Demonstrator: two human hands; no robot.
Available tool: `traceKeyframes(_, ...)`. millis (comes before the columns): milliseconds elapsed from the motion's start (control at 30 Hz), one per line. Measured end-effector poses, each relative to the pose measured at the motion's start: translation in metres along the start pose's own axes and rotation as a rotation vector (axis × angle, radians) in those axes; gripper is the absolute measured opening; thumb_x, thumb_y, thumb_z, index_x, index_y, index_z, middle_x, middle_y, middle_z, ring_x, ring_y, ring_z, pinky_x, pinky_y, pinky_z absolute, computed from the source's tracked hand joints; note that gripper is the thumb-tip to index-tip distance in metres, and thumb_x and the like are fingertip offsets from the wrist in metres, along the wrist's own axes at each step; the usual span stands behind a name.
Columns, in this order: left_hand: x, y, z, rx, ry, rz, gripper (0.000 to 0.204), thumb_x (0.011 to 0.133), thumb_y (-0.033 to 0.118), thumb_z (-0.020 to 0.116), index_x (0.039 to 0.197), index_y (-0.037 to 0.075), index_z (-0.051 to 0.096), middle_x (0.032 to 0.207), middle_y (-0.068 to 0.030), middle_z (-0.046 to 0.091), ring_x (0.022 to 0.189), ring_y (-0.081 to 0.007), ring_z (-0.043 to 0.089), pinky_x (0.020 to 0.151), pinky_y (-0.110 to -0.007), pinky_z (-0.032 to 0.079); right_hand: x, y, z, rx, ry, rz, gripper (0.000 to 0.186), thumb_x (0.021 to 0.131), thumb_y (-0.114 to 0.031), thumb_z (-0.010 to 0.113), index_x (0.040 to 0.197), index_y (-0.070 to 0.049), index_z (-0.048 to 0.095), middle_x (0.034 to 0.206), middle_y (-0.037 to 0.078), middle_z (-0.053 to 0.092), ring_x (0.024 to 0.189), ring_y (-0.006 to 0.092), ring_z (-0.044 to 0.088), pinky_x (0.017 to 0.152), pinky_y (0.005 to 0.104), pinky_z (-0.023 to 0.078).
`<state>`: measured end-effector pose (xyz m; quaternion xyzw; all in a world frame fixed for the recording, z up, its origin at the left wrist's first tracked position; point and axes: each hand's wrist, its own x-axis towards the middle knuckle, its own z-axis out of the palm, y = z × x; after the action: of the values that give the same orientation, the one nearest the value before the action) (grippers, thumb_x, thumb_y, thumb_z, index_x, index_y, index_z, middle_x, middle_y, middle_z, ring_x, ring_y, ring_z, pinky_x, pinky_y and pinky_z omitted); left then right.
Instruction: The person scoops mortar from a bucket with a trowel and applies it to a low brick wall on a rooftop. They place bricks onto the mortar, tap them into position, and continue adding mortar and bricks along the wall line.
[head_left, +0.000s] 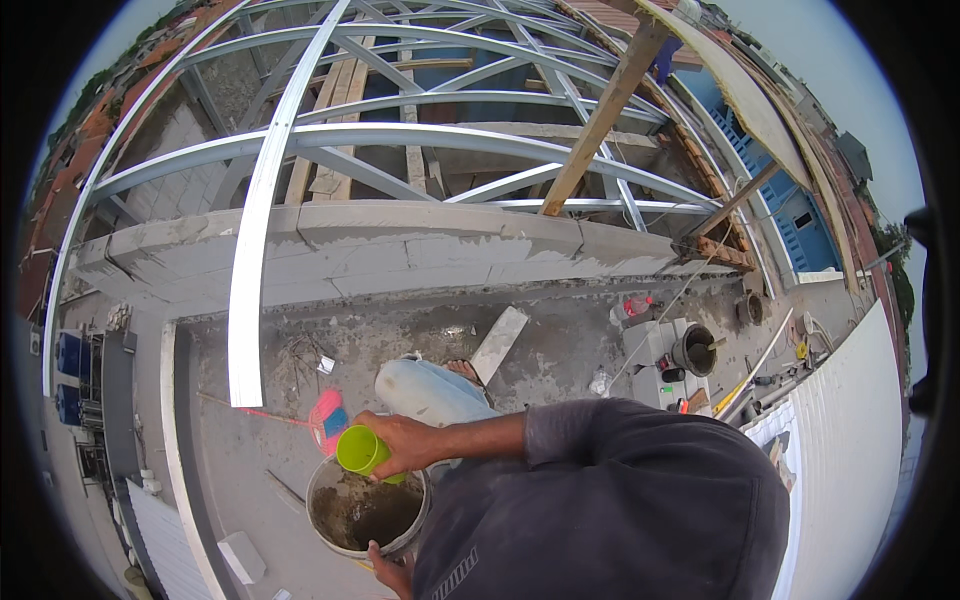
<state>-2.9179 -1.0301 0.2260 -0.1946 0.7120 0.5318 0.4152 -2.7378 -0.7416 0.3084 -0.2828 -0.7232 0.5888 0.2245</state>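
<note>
My right hand (402, 442) is closed around a lime-green plastic cup (360, 450), which it holds tilted over the far side of a bucket (424, 510). Inside the bucket is wet, grey-brown mortar (365, 510). At the bucket's near right rim my left hand (392, 572) grips the edge with its thumb on top; its other fingers are mostly hidden. My right sleeve and torso fill the lower right. A bent knee in light jeans (430, 390) shows just beyond the right forearm.
A pink dustpan (326, 408) lies beside the bucket. Beyond is a low block wall (400, 250) under metal roof trusses (420, 140). One metal beam (252, 290) juts toward me. A board (500, 340) lies on the floor; another bucket (692, 350) stands right, near tools.
</note>
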Motion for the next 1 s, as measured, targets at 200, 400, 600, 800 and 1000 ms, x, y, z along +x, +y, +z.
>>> traceKeyframes(200, 0.053, -0.011, -0.005, 0.378, -0.225, 0.159, 0.049, 0.091, 0.05, 0.074, 0.111, 0.006, 0.071, 0.106, -0.0108, 0.067, 0.097, -0.0238, 0.061, 0.087, -0.044, 0.049, -0.078, 0.043, 0.048, -0.154, 0.158, -0.004, 0.074, 0.079, -0.031, 0.081, 0.138, 0.0, 0.049, 0.129, 0.023, 0.059, 0.124, 0.0413, 0.059, 0.105, 0.0495, 0.047)
traceKeyframes(400, 0.065, -0.002, 0.044, 0.509, -0.327, 0.058, 0.054, 0.09, 0.053, 0.073, 0.121, 0.008, 0.065, 0.116, -0.0123, 0.065, 0.1, -0.0247, 0.062, 0.086, -0.047, 0.051, -0.213, 0.109, 0.038, -0.291, 0.082, 0.525, 0.059, 0.084, -0.036, 0.077, 0.127, 0.001, 0.061, 0.121, 0.025, 0.068, 0.118, 0.0436, 0.064, 0.099, 0.0517, 0.052)
traceKeyframes(600, -0.007, -0.006, 0.085, 0.735, -0.591, 0.18, 0.057, 0.09, 0.055, 0.073, 0.125, 0.011, 0.062, 0.121, -0.013, 0.063, 0.104, -0.0249, 0.062, 0.089, -0.048, 0.05, -0.392, 0.138, 0.076, -0.144, 0.29, 0.872, 0.055, 0.083, -0.037, 0.077, 0.119, 0.004, 0.069, 0.117, 0.026, 0.072, 0.109, 0.0425, 0.07, 0.09, 0.0519, 0.056)
traceKeyframes(800, -0.025, -0.039, 0.137, 0.995, -0.775, 0.004, 0.058, 0.092, 0.052, 0.071, 0.131, 0.01, 0.061, 0.129, -0.0087, 0.064, 0.115, -0.0236, 0.06, 0.094, -0.046, 0.05, -0.46, 0.122, 0.13, 0.133, 0.755, 1.004, 0.048, 0.082, -0.039, 0.077, 0.098, 0.006, 0.076, 0.096, 0.026, 0.076, 0.094, 0.0397, 0.075, 0.084, 0.0472, 0.059)
traceKeyframes(1000, -0.086, -0.094, 0.182, 1.406, -0.965, 0.042, 0.065, 0.091, 0.048, 0.073, 0.141, 0.011, 0.055, 0.145, -0.0067, 0.056, 0.128, -0.0246, 0.055, 0.101, -0.049, 0.049, -0.443, 0.131, 0.173, 0.721, 1.162, 0.926, 0.06, 0.085, -0.047, 0.075, 0.099, 0.011, 0.073, 0.089, 0.022, 0.076, 0.074, 0.0317, 0.076, 0.06, 0.0442, 0.059)
